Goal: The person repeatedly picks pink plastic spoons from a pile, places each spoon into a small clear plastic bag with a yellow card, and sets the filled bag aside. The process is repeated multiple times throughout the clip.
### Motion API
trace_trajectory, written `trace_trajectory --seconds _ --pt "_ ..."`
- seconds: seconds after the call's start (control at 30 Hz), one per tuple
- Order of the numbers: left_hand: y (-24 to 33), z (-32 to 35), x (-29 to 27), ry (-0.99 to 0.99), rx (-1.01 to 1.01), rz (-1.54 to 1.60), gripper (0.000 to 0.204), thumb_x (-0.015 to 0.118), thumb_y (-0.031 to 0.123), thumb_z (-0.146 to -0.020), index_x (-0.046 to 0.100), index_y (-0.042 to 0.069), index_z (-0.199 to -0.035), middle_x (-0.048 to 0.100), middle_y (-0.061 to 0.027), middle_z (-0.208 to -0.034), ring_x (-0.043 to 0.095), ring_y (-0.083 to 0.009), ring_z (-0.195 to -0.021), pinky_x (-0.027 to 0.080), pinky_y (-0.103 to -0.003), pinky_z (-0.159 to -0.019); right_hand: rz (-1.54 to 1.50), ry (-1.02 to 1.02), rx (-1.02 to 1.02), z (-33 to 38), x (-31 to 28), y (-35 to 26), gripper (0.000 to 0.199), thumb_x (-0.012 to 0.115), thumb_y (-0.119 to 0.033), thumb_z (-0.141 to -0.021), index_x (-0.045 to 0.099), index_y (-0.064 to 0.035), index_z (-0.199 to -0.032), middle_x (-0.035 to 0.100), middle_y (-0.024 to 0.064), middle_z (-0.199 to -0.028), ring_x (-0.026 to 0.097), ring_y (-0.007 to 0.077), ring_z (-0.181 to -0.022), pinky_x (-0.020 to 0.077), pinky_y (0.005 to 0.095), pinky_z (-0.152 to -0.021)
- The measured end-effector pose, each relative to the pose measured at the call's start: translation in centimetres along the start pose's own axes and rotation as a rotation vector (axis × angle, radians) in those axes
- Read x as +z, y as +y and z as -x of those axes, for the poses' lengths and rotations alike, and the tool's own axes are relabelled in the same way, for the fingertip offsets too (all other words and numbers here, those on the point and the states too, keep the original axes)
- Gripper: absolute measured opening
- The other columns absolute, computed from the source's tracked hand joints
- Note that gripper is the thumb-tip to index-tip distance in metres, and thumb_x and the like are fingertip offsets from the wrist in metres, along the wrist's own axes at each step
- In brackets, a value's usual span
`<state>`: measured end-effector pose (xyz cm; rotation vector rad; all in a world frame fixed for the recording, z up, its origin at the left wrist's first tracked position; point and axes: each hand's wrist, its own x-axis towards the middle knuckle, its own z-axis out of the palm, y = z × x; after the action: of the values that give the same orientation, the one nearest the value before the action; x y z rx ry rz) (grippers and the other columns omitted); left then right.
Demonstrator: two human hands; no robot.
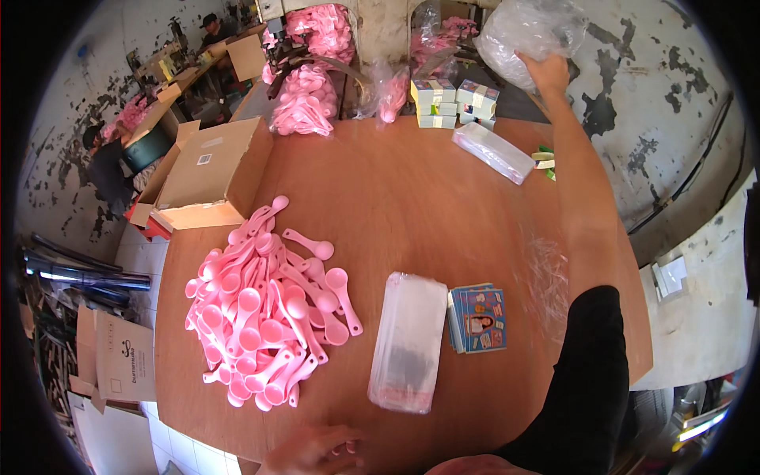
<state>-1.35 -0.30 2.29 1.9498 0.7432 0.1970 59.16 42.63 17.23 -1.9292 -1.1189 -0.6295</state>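
My right arm reaches to the far right, where my right hand (546, 75) grips the lower edge of a large bundle of clear plastic (532, 36). At the near table edge, my left hand (318, 450) hangs with loosely bent fingers, slightly blurred, and nothing shows in it. In front of it, to the left, lies a big heap of pink plastic scoops (257, 317). A stack of clear plastic sleeves (408, 342) rests mid-table, and beside it are several blue printed cards (479, 319) in a loose pile.
Banded card stacks (435, 99), a clear plastic packet (492, 152) and a tape roll (544, 161) sit at the far right. Bags of pink scoops (305, 99) stand at the back. A cardboard box (210, 170) occupies the left. Other people work at far left.
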Motion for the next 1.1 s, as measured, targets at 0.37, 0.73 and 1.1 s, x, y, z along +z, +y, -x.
trace_trajectory --seconds 0.37,0.73,1.1 --pt "1.2 -2.1 -1.0 0.088 -0.031 0.229 0.036 0.071 0.004 -0.078 0.062 0.003 -0.114 0.066 -0.0089 -0.085 0.066 -0.0227 -0.077 0.052 -0.032 -0.061 -0.162 -0.021 -0.075 0.1 8.1 -0.4 0.102 0.081 -0.059 -0.065 0.044 -0.0046 -0.143 0.048 0.0197 -0.143 0.049 0.0387 -0.129 0.0417 0.0443 -0.107" --pt "1.4 -3.0 -1.6 0.12 0.046 0.172 0.039 0.071 0.003 -0.078 0.063 0.003 -0.116 0.066 -0.0093 -0.086 0.065 -0.0209 -0.071 0.053 -0.03 -0.06 -0.268 -0.293 -0.059 0.6 9.8 2.1 0.08 0.074 -0.046 -0.08 0.046 -0.0078 -0.144 0.052 0.0215 -0.142 0.049 0.0353 -0.132 0.0392 0.0401 -0.11" --pt "0.7 -1.4 0.8 0.104 -0.062 0.03 0.037 0.078 0.024 -0.083 0.066 0.01 -0.115 0.068 -0.0036 -0.081 0.067 -0.0176 -0.063 0.053 -0.03 -0.056 -0.381 -0.141 -0.264 4.8 2.3 3.9 0.05 0.073 -0.034 -0.084 0.063 -0.0103 -0.127 0.066 0.0159 -0.123 0.064 0.0289 -0.11 0.0488 0.0362 -0.095"
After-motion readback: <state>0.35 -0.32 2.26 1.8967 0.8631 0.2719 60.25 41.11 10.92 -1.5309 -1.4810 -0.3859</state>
